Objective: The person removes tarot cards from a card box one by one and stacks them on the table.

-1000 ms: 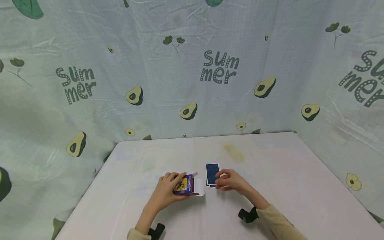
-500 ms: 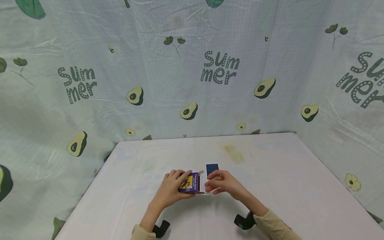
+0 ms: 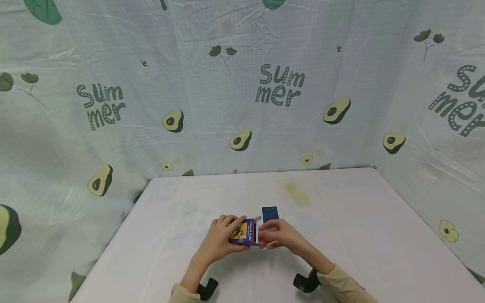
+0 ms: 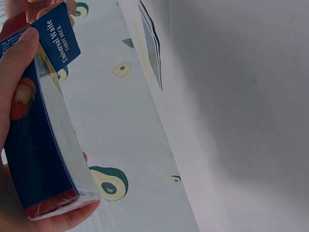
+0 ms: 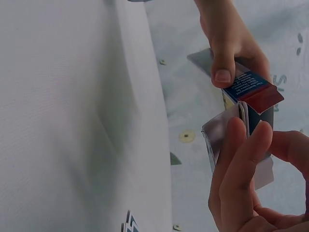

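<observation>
My left hand (image 3: 217, 240) grips a purple tarot card box (image 3: 241, 232) from its left side, above the table, with its open end facing right. In the left wrist view the box (image 4: 41, 150) shows a blue side, and a blue flap (image 4: 57, 36) lettered "Universal Waite Tarot Deck" sticks out. My right hand (image 3: 286, 237) is at that open end, fingers bent. Up close in the right wrist view, my right fingertips (image 5: 236, 126) overlap a pale panel and thin layered edges at the opening; whether they pinch these I cannot tell. Tarot cards (image 3: 270, 212) lie face down just behind my right hand, partly hidden.
A white cloth covers the table (image 3: 341, 210), with a yellowish patch (image 3: 297, 193) towards the back. Behind and at the sides hangs a pale curtain (image 3: 204, 92) printed with avocados and "summer". Black wrist devices (image 3: 307, 281) sit under both forearms near the tan sleeves.
My right hand has moved left from the cards on the table to the box's open end. My left hand has brought the box slightly right, towards it.
</observation>
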